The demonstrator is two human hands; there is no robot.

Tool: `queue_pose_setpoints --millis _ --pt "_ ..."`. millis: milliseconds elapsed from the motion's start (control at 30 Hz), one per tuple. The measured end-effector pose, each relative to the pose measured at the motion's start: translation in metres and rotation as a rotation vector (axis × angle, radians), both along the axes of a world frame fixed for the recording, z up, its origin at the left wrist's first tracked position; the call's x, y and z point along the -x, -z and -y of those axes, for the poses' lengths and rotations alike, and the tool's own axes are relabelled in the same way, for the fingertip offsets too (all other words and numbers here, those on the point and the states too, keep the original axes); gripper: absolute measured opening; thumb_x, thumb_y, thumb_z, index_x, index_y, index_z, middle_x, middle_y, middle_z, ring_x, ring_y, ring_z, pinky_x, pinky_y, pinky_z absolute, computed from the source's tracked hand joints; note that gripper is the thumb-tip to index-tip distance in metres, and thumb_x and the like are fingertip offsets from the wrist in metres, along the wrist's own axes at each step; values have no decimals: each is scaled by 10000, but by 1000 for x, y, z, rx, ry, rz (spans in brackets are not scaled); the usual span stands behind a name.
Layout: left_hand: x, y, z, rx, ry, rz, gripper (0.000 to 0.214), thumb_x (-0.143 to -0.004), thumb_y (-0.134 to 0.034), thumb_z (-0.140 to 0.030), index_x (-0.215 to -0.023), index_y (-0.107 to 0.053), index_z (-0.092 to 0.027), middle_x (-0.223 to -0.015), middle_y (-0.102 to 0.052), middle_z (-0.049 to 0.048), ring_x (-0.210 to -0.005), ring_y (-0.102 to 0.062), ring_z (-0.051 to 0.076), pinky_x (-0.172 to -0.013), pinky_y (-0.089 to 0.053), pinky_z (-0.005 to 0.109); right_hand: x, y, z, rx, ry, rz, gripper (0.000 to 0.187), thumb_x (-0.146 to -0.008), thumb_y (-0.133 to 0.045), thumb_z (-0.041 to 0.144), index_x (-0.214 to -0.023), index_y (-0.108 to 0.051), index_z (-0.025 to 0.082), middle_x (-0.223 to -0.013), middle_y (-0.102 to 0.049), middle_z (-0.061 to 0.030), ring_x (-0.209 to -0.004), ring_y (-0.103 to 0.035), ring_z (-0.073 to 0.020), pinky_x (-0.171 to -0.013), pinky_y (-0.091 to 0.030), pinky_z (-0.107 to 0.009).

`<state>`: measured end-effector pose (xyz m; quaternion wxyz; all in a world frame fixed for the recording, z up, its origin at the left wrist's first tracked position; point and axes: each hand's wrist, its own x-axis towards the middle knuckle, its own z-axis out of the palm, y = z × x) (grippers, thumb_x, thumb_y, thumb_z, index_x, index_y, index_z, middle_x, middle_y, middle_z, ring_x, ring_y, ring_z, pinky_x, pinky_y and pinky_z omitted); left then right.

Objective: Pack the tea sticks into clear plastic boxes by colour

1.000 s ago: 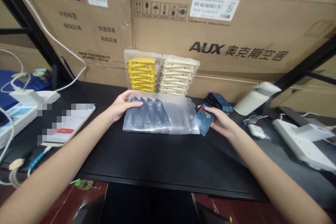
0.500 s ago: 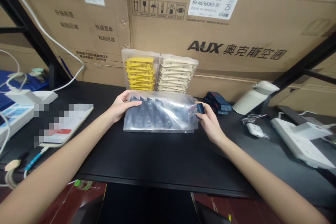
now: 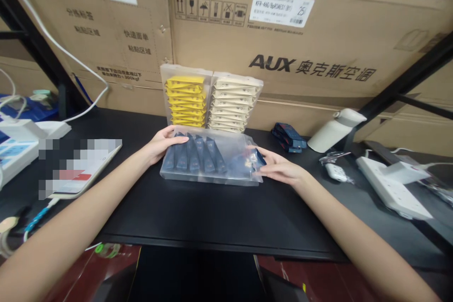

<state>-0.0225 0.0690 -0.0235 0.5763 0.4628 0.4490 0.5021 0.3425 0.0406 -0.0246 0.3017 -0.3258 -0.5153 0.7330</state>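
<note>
A frosted clear plastic pouch (image 3: 233,155) lies lengthwise on the black table with several dark blue packets (image 3: 194,155) lined up in its left part. My left hand (image 3: 164,144) grips the pouch's left end, thumb on top. At the right end, my right hand (image 3: 281,165) is closed on one dark blue sachet (image 3: 259,158), which sits at the pouch's mouth, partly inside. Behind stand two similar pouches, one with yellow packets (image 3: 186,99) and one with cream packets (image 3: 233,101). A few more dark blue packets (image 3: 288,137) are piled behind my right hand.
A white bottle (image 3: 334,131) leans at the back right beside a small plastic-wrapped white item (image 3: 336,172). Power strips (image 3: 392,188) with cables lie right and left. A phone (image 3: 85,167) is at left. Large cardboard boxes (image 3: 212,47) wall off the back.
My right hand has moved left with the sachet, into the pouch's mouth. The pouch's right side lies flatter and the packets inside show more clearly. The view has shifted slightly.
</note>
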Motion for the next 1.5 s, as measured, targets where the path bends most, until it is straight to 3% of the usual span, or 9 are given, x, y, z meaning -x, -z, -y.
queue_pose_setpoints --millis 133,267,500,733,933,1033,1167,1400,1500 --pt "1 1 -1 12 1 23 515 -502 -916 -260 -968 -709 -192 -962 -747 32 -890 -707 211 -888 -544 347 -2 5 0 -26 -106 2 790 -604 -807 39 -1319 -559 265 -1351 -587 -47 -1085 -663 -174 -944 -543 -305" --pt "1 0 -1 7 -19 1 519 -481 -914 -279 -948 -707 -187 -941 -744 34 -889 -706 225 -873 -545 361 10 10 2 -78 22 50 593 -733 -784 155 -1286 -590 240 -1246 -656 -45 -1034 -671 -131 -938 -526 -253" --pt "1 -3 0 27 31 -13 492 -487 -911 -274 -932 -714 -204 -958 -744 40 -889 -708 233 -846 -559 351 19 11 4 -7 56 -37 568 -738 -795 228 -1269 -596 261 -1242 -653 -42 -1012 -668 -164 -894 -570 -327" --pt "-2 -1 2 49 66 -40 496 -494 -915 -286 -937 -712 -192 -936 -740 43 -863 -707 224 -857 -552 369 30 9 10 -104 119 205 745 -847 -638 556 -1470 -377 242 -722 -728 -23 -592 -697 -180 -532 -541 -268" --pt "-14 -3 8 40 96 -12 466 -522 -906 -258 -934 -698 -193 -936 -736 24 -868 -694 198 -873 -536 343 46 9 14 -298 307 461 583 -809 -552 707 -1097 -615 205 -560 -676 -3 -374 -582 -164 -328 -405 -256" --pt "-20 -2 10 25 128 -31 448 -546 -895 -255 -940 -693 -186 -947 -726 29 -886 -685 199 -870 -535 338 50 6 19 -316 283 513 505 -831 -529 693 -963 -601 210 -530 -659 7 -338 -544 -146 -312 -382 -245" --pt "-26 0 13 -3 134 -70 427 -570 -880 -264 -936 -677 -181 -962 -714 27 -934 -673 208 -879 -533 340 57 3 24 -133 263 421 401 -847 -595 592 -903 -566 196 -550 -647 -7 -398 -584 -146 -364 -449 -239" --pt "-32 3 16 -5 146 -118 444 -599 -865 -314 -966 -648 -188 -1002 -706 19 -997 -652 217 -906 -512 349 60 11 26 -37 183 191 415 -808 -701 473 -1117 -605 215 -708 -639 -7 -664 -664 -162 -527 -550 -233" --pt "-31 4 16 -36 154 -144 440 -620 -853 -337 -975 -637 -193 -1031 -699 18 -1033 -640 219 -929 -495 353 57 15 22 -62 218 181 436 -752 -771 398 -1117 -598 233 -641 -606 45 -581 -624 -124 -525 -547 -222"
